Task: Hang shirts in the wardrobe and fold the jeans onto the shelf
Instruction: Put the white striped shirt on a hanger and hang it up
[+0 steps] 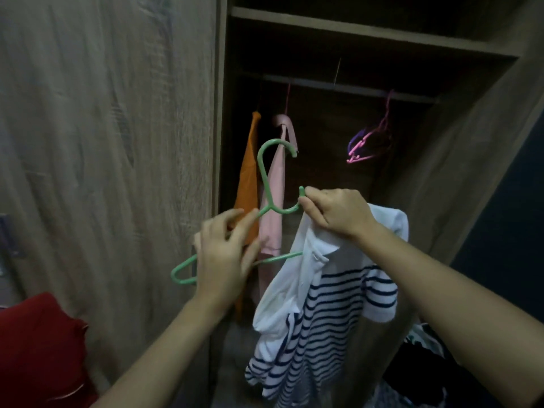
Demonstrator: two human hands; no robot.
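Right hand point(335, 213): pinches the collar of the striped shirt point(332, 304) against one shoulder of the green hanger point(264, 178), fingers curled, back of hand up. Shirt hangs below that hand, before the open wardrobe point(353, 30).
Left hand point(223, 254): fingers closed loosely round the hanger's other shoulder, forearm rising from lower left.
Hanger: hook upward, tilted.
Behind: orange shirt point(248, 178) and pink shirt point(272, 231) side by side on the rail point(338, 86); bare pink hangers point(368, 142) well to the right.
Left: wood-grain door point(103, 142); red cloth point(38, 343) at the bottom corner.
Lower right: dark clothes point(421, 363), unclear
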